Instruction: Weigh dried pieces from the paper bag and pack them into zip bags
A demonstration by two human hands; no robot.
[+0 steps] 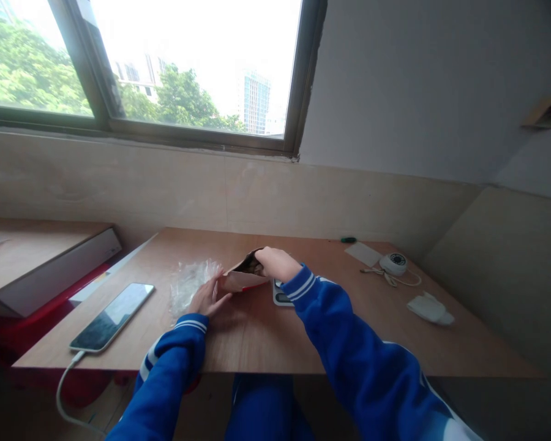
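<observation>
A brown paper pouch [241,279] lies tilted on the wooden table [266,337] with its mouth open and dark contents inside. My right hand [278,263] is closed on the pouch's upper rim at the opening. My left hand [206,299] rests on the table with fingers stretched out, touching the pouch's lower corner. Crumpled clear plastic film [190,283] lies just left of that hand. A small digital scale [280,295] sits under my right wrist, mostly hidden by the blue sleeve.
A phone [112,316] on a white cable lies at the table's left front. At the right back are a round white device [393,263] with a cord, a flat card [362,253] and a white wad [429,308]. A lower surface [41,257] stands to the left.
</observation>
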